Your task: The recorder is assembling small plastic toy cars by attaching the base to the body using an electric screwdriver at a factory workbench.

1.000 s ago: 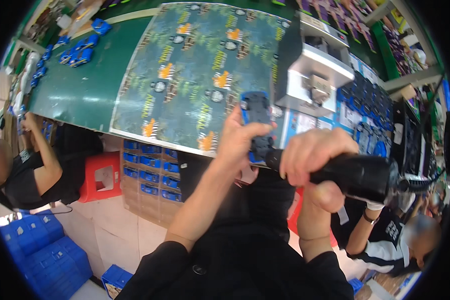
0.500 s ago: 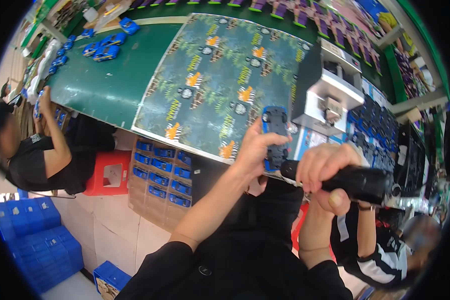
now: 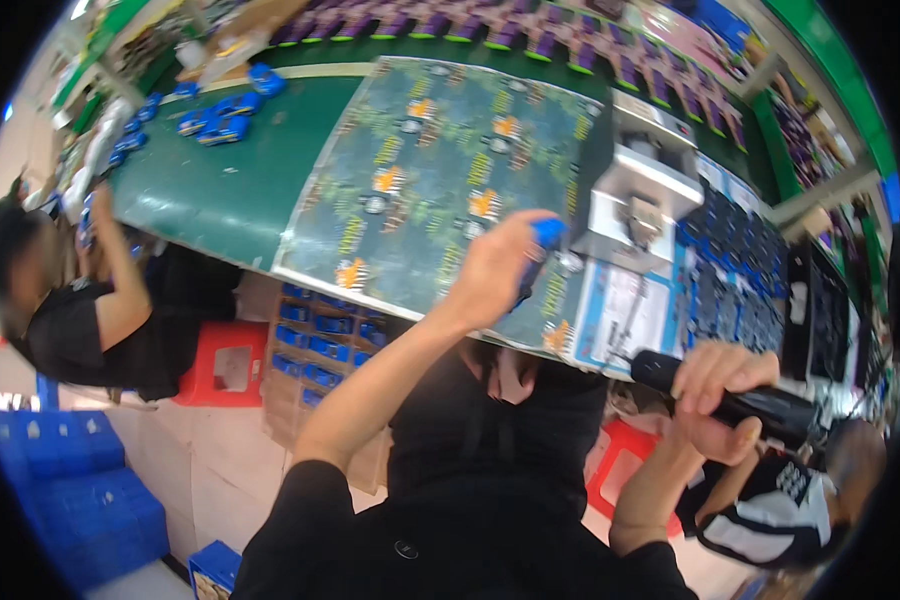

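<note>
My left hand (image 3: 488,272) is closed round a blue toy car (image 3: 547,234) above the near right part of a patterned mat. The car's blue side and some of its dark underside show past my fingers; the rest is hidden. Over the table's near edge, my right hand (image 3: 718,392) grips a black power screwdriver (image 3: 775,412), its nose pointing left. The tool and the car are well apart. Just beyond the car stands a grey and white bench device (image 3: 642,200) with a small metal block in its opening.
Rows of dark car undersides (image 3: 735,245) lie right of the device, beside printed sheets (image 3: 615,310). Blue cars (image 3: 220,118) sit far left on the green table (image 3: 205,195). A cardboard tray (image 3: 285,415) of cars is below. Co-workers sit left and right; purple-green items line the back.
The car has turned from underside up to on edge, tilting in my left hand. My right hand has moved the screwdriver right and down, away from the car. The view has shifted slightly.
</note>
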A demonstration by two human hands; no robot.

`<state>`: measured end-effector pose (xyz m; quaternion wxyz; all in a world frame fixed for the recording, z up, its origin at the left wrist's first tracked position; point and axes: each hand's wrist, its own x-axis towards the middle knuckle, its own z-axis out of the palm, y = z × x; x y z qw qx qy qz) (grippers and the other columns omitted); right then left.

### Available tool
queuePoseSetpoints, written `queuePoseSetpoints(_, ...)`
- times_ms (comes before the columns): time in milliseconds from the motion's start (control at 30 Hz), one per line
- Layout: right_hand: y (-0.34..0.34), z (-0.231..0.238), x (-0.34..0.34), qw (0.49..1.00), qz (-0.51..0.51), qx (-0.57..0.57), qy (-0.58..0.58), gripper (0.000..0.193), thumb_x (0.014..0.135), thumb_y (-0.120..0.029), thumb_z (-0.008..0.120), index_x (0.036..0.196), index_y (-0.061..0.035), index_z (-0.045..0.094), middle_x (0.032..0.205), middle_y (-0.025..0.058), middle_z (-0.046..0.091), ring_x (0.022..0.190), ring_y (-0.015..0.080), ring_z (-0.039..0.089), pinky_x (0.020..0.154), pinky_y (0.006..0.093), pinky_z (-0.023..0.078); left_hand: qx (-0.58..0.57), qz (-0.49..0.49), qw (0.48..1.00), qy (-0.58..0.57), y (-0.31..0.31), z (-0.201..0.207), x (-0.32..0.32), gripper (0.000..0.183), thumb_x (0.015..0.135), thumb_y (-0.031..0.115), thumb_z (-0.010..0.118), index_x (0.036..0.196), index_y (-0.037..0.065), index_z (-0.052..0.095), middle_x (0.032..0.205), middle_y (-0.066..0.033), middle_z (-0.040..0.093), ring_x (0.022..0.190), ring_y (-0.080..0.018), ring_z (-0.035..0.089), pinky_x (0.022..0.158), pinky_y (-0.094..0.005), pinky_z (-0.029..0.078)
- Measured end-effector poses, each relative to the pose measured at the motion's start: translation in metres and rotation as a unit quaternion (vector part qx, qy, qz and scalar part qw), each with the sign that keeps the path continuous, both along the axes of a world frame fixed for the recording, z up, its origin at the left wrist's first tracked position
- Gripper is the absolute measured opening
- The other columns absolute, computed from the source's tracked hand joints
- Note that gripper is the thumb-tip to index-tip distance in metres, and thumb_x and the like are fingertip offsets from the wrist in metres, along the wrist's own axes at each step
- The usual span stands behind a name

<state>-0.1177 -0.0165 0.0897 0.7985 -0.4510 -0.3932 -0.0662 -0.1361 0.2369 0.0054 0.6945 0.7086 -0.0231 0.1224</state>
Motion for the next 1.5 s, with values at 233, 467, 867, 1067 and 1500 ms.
queuePoseSetpoints(233,-0.027,-0.016,-0.009,0.998,-0.024,-0.023,0.048,0.046,0.086,-0.043,0.067,0.094,-0.0043,0.045,0.063,0.0038,0.046,0.050,0.0125,0.046,0.047,0.0257,0.039,0.638,-0.085,0.737,-0.208,0.097,0.001,-0.009,0.077,0.072,0.065,0.065,0.123,0.008,0.054,0.097,-0.0070,0.055,0.094,-0.0244,0.057,0.082,-0.0381,0.047)
queuePoseSetpoints(467,-0.014,-0.023,-0.001,0.997,0.000,-0.038,0.069,0.041,0.088,-0.039,0.066,0.092,-0.0043,0.046,0.062,0.0039,0.045,0.050,0.0128,0.045,0.047,0.0245,0.040,0.795,0.133,0.592,0.012,0.270,0.031,-0.101,0.098,0.067,0.070,0.067,0.146,0.018,0.039,0.151,-0.0154,0.034,0.142,-0.0340,0.028,0.115,-0.0602,0.012)
queuePoseSetpoints(867,-0.014,-0.034,0.006,0.993,0.024,-0.051,0.103,0.039,0.090,-0.037,0.065,0.094,-0.0036,0.045,0.062,0.0055,0.046,0.050,0.0141,0.046,0.047,0.0253,0.041,0.491,0.203,0.835,-0.141,0.096,-0.026,-0.127,0.061,0.065,0.020,0.083,0.119,0.005,0.059,0.130,-0.0183,0.054,0.121,-0.0380,0.052,0.101,-0.0488,0.041)
queuePoseSetpoints(1067,-0.051,-0.029,-0.010,0.995,-0.022,-0.029,0.092,0.035,0.091,-0.035,0.062,0.093,-0.0034,0.047,0.062,0.0043,0.044,0.049,0.0126,0.042,0.048,0.0243,0.037,0.323,0.062,0.909,-0.256,-0.048,-0.022,-0.051,0.038,0.075,0.013,0.077,0.107,0.001,0.060,0.114,-0.0157,0.062,0.102,-0.0340,0.062,0.086,-0.0422,0.050)
queuePoseSetpoints(1500,-0.143,-0.013,0.000,0.998,0.008,0.035,0.048,0.043,0.078,-0.026,0.078,0.098,0.0022,0.053,0.065,0.0085,0.059,0.053,0.0211,0.060,0.051,0.0338,0.053,0.342,0.010,0.939,-0.018,-0.197,0.001,0.070,0.060,0.087,0.031,0.069,0.125,-0.012,0.049,0.103,-0.0293,0.063,0.091,-0.0453,0.065,0.074,-0.0482,0.053)
